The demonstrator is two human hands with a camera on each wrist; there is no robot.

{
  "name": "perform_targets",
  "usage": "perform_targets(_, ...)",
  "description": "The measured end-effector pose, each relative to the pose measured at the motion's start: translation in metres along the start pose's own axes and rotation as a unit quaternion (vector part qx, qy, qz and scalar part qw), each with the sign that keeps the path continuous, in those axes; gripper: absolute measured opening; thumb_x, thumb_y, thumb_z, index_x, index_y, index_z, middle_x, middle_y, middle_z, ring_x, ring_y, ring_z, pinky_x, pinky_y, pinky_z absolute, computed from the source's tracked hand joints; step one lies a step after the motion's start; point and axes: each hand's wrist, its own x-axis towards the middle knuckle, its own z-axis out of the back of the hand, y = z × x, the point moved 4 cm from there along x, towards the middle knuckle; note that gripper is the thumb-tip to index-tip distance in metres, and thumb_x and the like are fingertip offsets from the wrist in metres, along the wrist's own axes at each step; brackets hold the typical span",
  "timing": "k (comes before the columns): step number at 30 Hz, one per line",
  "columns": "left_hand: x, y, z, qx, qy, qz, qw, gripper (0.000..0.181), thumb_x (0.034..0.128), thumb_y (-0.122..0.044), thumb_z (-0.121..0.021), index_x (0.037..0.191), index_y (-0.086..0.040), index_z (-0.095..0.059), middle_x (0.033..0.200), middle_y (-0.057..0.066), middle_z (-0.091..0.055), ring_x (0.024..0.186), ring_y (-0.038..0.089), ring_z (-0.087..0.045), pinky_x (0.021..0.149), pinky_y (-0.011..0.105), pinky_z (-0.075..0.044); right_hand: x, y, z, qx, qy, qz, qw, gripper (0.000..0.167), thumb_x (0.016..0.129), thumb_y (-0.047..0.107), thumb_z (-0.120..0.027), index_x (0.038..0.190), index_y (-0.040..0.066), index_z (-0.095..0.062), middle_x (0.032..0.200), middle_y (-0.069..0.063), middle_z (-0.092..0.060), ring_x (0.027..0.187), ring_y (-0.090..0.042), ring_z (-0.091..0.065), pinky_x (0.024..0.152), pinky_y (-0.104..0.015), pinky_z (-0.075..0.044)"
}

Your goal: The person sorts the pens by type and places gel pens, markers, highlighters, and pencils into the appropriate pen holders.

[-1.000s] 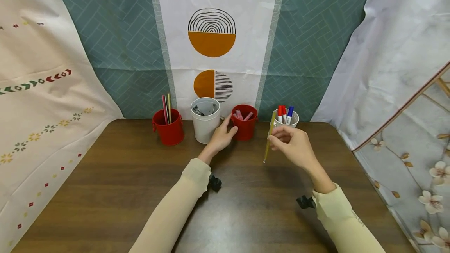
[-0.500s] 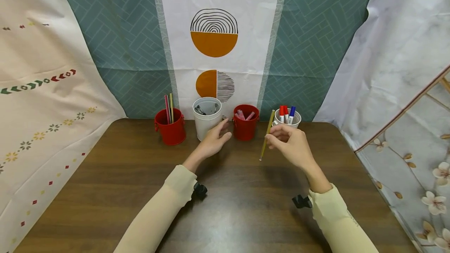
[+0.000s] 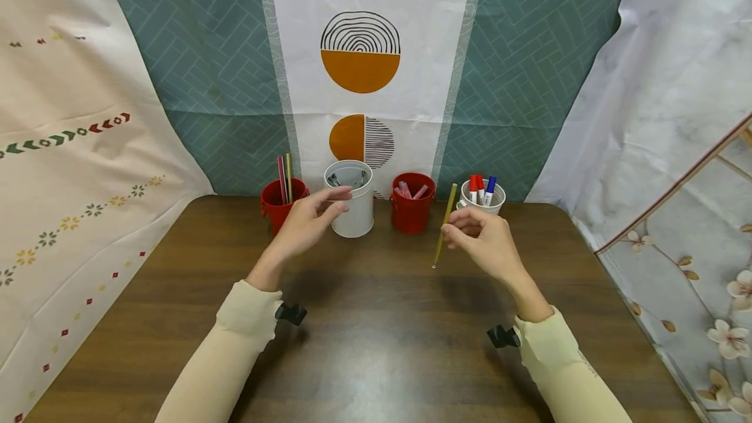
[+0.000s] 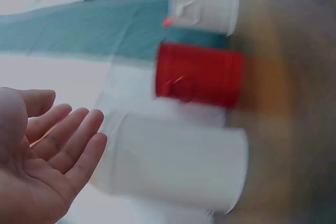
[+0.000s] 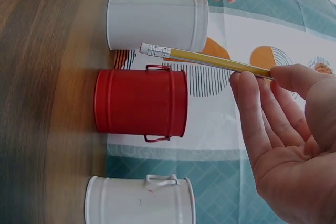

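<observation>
My right hand (image 3: 484,240) pinches a yellow pencil (image 5: 210,60) between thumb and fingertips, its white eraser end pointing down. It is held above the table in front of the red bucket and the small white bucket. My left hand (image 3: 305,220) holds nothing; its fingers are spread and relaxed, in the air before the tall white bucket (image 3: 354,214). That bucket contains small metal clips. The left red bucket (image 3: 276,211), partly behind my left hand, holds several pencils (image 3: 284,178). Pink sticks (image 3: 411,190) lie in the right red bucket (image 3: 410,217).
A small white bucket (image 3: 496,204) with red and blue markers (image 3: 482,190) stands at the right of the row. The buckets line the back of the brown wooden table (image 3: 376,331). Patterned cloths (image 3: 223,38) hang behind and at both sides.
My left hand has moved away from between the tall white and right red buckets, leftward toward the left red bucket. The right hand stays almost in place with the pencil.
</observation>
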Motion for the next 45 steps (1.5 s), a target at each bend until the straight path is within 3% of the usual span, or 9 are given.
perform_targets(5, -0.007, 0.002, 0.043, -0.001, -0.049, 0.023, 0.9985, 0.041, 0.1097, -0.025, -0.062, 0.150, -0.016, -0.061, 0.142, 0.007, -0.068, 0.123, 0.027, -0.068, 0.100, 0.017, -0.052, -0.001, 0.001, -0.002, 0.001, 0.005, -0.004, 1.0000, 0.014, 0.095, 0.010, -0.081, 0.105, 0.005, -0.073, 0.096, -0.012, -0.080, 0.074, -0.029, -0.078, 0.072, -0.043, -0.066)
perform_targets(9, -0.012, 0.011, 0.074, 0.012, -0.088, 0.043, 0.9951, 0.045, 0.1097, -0.028, -0.061, 0.154, -0.017, -0.058, 0.147, 0.008, -0.065, 0.126, 0.024, -0.063, 0.100, 0.014, -0.048, 0.000, 0.001, -0.002, 0.002, 0.004, -0.001, 1.0000, 0.014, 0.095, 0.011, -0.081, 0.105, 0.004, -0.073, 0.096, -0.012, -0.080, 0.073, -0.026, -0.078, 0.072, -0.034, -0.066)
perform_targets(12, -0.015, 0.025, 0.092, 0.006, -0.103, 0.046, 0.9936, 0.050, 0.1087, -0.031, -0.063, 0.156, -0.020, -0.054, 0.151, 0.008, -0.060, 0.134, 0.023, -0.058, 0.111, 0.021, -0.047, 0.001, 0.001, -0.002, 0.000, 0.004, 0.002, 1.0000, 0.014, 0.095, 0.011, -0.081, 0.105, 0.004, -0.073, 0.096, -0.012, -0.080, 0.073, -0.023, -0.078, 0.071, -0.030, -0.065)
perform_targets(17, -0.020, 0.054, 0.112, 0.002, -0.111, 0.050, 0.9926, 0.059, 0.1078, -0.028, -0.065, 0.163, -0.019, -0.044, 0.162, 0.011, -0.049, 0.148, 0.030, -0.046, 0.124, 0.048, -0.038, 0.001, 0.000, -0.003, -0.001, 0.002, 0.003, 1.0000, 0.013, 0.095, 0.010, -0.081, 0.104, 0.004, -0.073, 0.095, -0.012, -0.080, 0.072, -0.023, -0.078, 0.070, -0.029, -0.065)
perform_targets(21, -0.022, 0.081, 0.117, -0.012, -0.105, 0.058, 0.9927, 0.069, 0.1085, -0.025, -0.063, 0.168, -0.014, -0.031, 0.170, 0.015, -0.036, 0.156, 0.036, -0.033, 0.128, 0.058, -0.026, 0.001, -0.001, -0.003, -0.002, 0.003, 0.002, 1.0000, 0.014, 0.095, 0.011, -0.081, 0.104, 0.004, -0.074, 0.095, -0.012, -0.080, 0.072, -0.023, -0.078, 0.070, -0.031, -0.065)
perform_targets(28, -0.026, 0.119, 0.112, -0.075, -0.085, 0.102, 0.9883, 0.075, 0.1114, -0.033, -0.057, 0.172, -0.017, -0.015, 0.177, 0.014, -0.019, 0.162, 0.035, -0.018, 0.129, 0.061, -0.019, 0.002, -0.004, -0.003, -0.004, 0.005, 0.000, 1.0000, 0.014, 0.096, 0.012, -0.081, 0.105, 0.004, -0.074, 0.095, -0.013, -0.079, 0.072, -0.021, -0.078, 0.071, -0.034, -0.066)
perform_targets(36, -0.031, 0.141, 0.107, -0.124, -0.060, 0.118, 0.9835, 0.072, 0.1143, -0.034, -0.048, 0.173, -0.017, -0.010, 0.178, 0.011, -0.014, 0.163, 0.034, -0.014, 0.130, 0.060, -0.014, 0.003, -0.007, -0.003, -0.008, 0.006, 0.002, 1.0000, 0.013, 0.097, 0.012, -0.080, 0.105, 0.003, -0.074, 0.094, -0.013, -0.079, 0.072, -0.019, -0.077, 0.071, -0.035, -0.066)
perform_targets(45, -0.036, 0.152, 0.101, -0.196, -0.033, 0.109, 0.9740, 0.067, 0.1158, -0.026, -0.043, 0.173, -0.016, -0.009, 0.177, 0.016, -0.013, 0.162, 0.032, -0.019, 0.131, 0.051, -0.019, 0.002, -0.006, -0.009, 0.005, 0.008, -0.005, 0.9999, 0.013, 0.096, 0.010, -0.081, 0.105, 0.003, -0.074, 0.093, -0.014, -0.079, 0.072, -0.024, -0.078, 0.070, -0.036, -0.066)
